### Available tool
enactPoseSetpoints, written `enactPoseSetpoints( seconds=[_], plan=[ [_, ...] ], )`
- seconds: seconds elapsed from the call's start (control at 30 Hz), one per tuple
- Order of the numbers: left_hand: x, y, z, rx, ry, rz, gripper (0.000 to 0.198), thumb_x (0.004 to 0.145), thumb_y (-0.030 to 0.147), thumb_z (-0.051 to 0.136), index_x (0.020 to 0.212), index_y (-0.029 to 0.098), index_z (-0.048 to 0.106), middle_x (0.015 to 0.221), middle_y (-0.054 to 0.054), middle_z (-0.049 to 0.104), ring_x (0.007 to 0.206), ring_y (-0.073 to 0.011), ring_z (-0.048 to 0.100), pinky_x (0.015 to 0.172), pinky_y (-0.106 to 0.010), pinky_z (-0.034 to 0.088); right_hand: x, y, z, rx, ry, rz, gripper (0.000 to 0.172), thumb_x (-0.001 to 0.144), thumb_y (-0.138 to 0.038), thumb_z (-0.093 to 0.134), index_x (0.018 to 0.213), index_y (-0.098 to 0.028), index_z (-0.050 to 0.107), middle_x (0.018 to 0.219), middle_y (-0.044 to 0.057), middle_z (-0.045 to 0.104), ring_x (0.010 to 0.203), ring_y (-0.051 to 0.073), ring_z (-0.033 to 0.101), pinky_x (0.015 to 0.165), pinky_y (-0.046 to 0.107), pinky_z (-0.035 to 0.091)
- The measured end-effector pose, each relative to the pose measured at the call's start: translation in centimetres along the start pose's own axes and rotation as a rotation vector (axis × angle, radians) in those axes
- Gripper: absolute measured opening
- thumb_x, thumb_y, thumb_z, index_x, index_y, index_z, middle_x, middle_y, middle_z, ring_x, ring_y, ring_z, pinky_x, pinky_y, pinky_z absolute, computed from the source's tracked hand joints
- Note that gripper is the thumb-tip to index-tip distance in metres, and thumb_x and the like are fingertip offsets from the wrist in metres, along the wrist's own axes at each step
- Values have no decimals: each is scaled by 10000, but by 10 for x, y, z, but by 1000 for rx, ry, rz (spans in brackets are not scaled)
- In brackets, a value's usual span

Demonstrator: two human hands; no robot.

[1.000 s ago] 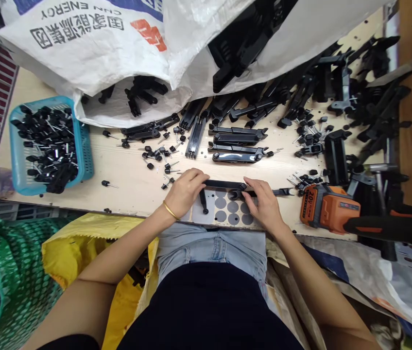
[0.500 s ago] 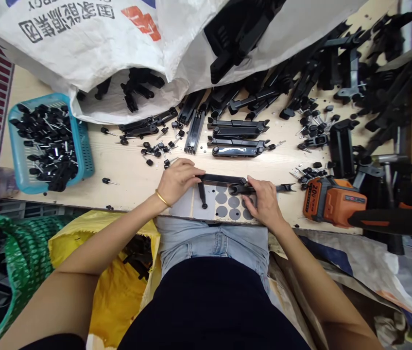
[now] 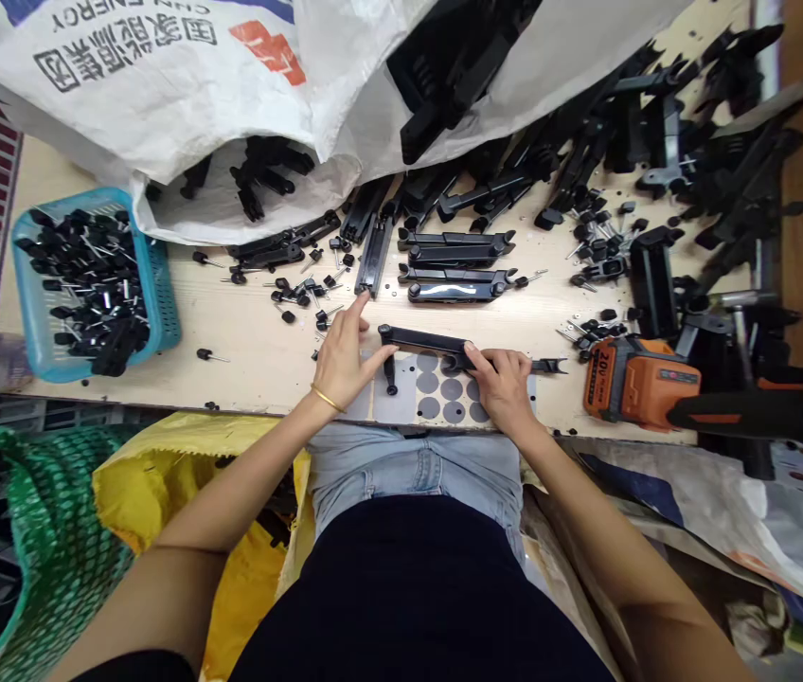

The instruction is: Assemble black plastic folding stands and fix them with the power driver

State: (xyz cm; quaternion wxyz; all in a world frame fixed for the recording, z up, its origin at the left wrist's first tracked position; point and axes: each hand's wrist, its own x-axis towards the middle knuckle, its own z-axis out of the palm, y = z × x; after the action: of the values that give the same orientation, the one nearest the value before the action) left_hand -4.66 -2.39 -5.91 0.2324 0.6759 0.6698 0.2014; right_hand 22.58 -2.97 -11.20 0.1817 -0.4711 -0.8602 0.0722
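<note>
A long black plastic bar (image 3: 424, 340) lies across the near edge of the wooden bench, over a grey sheet with dark round stickers (image 3: 444, 399). My right hand (image 3: 502, 385) is closed on the bar's right part. My left hand (image 3: 346, 355) is off the bar, fingers spread, index finger stretched toward the loose black-headed screws (image 3: 306, 294) and the lying black bars (image 3: 373, 256). A short black piece (image 3: 391, 376) hangs down from the bar's left end.
A blue basket (image 3: 166, 305) full of black screws stands at the left. White sacks (image 3: 181, 104) spill black parts at the back. Finished bars (image 3: 455, 270) lie mid-bench. An orange cordless driver (image 3: 647, 384) lies at the right among piled black parts (image 3: 700, 180).
My left hand let go of the bar's left end and opened, reaching forward toward the loose screws. My right hand stayed on the bar.
</note>
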Motion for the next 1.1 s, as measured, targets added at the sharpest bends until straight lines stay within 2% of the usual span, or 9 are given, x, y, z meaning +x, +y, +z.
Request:
enactPoseSetpoints(
  seconds=[0.07, 0.17, 0.3, 0.4, 0.5, 0.73, 0.87, 0.97, 1.1],
  plan=[
    [-14, 6, 8, -21, -158, -192, 855, 792, 430, 664, 1439, 75, 232, 795, -42, 673, 737, -202, 639, 689, -308, 515, 4, -1, -10, 15, -15, -35, 594, 909, -127, 431, 1445, -315, 259, 1005, 69, 570, 938, 207, 515, 858, 388, 330],
    [-25, 16, 21, -11, -320, -308, 792, 833, 378, 603, 1450, 82, 203, 698, -9, 665, 716, -215, 660, 674, -296, 497, 23, -16, -23, 2, -12, -37, 560, 903, -205, 468, 1432, -266, 294, 1105, 111, 532, 1025, 239, 498, 883, 404, 345],
    [-23, 21, 25, 83, -305, -339, 725, 856, 325, 529, 1463, 116, 194, 814, -61, 702, 813, -264, 683, 717, -332, 497, 67, -51, -14, -15, -106, -213, 575, 893, -175, 425, 1448, -239, 291, 1269, 141, 474, 1153, 274, 433, 935, 422, 334],
    [-17, 18, 20, 46, -316, -350, 724, 846, 303, 524, 1470, 141, 194, 841, -66, 710, 816, -266, 687, 726, -337, 501, 89, -62, 5, -64, -260, -293, 619, 873, -102, 380, 1470, -234, 280, 1201, 129, 524, 1059, 256, 471, 862, 378, 364],
    [-14, 15, 18, -52, -339, -343, 760, 834, 307, 548, 1475, 126, 182, 823, -62, 711, 806, -251, 685, 745, -329, 504, 91, -61, 15, -139, -297, -257, 640, 868, -88, 371, 1479, -246, 271, 1137, 126, 545, 954, 246, 480, 791, 357, 367],
    [-5, 27, 31, -82, -313, -385, 824, 831, 293, 535, 1469, 19, 92, 922, -156, 703, 835, -272, 683, 734, -350, 508, 86, -59, 11, -195, -327, -252, 620, 871, -148, 427, 1469, -246, 296, 1161, 144, 521, 961, 267, 450, 776, 373, 357],
    [1, 24, 27, -94, -388, -328, 858, 825, 288, 558, 1476, 34, 59, 888, -137, 707, 837, -263, 683, 739, -342, 505, 90, -59, 14, -159, -307, -195, 646, 832, -120, 430, 1458, -226, 312, 1172, 139, 524, 978, 267, 459, 791, 381, 382],
    [4, 22, 24, -38, -381, -331, 861, 836, 288, 553, 1479, 33, 40, 916, -154, 704, 851, -264, 682, 735, -339, 500, 93, -60, 18, -120, -258, -161, 640, 819, -128, 425, 1447, -187, 321, 1176, 140, 536, 970, 268, 482, 803, 397, 412],
    [-1, 14, 19, -65, -348, -305, 883, 827, 345, 592, 1478, 28, 87, 844, -106, 708, 818, -254, 673, 719, -332, 504, 89, -59, 11, 62, -105, -220, 634, 833, -103, 374, 1453, -167, 257, 1185, 136, 543, 1034, 253, 503, 846, 396, 449]
  ],
)
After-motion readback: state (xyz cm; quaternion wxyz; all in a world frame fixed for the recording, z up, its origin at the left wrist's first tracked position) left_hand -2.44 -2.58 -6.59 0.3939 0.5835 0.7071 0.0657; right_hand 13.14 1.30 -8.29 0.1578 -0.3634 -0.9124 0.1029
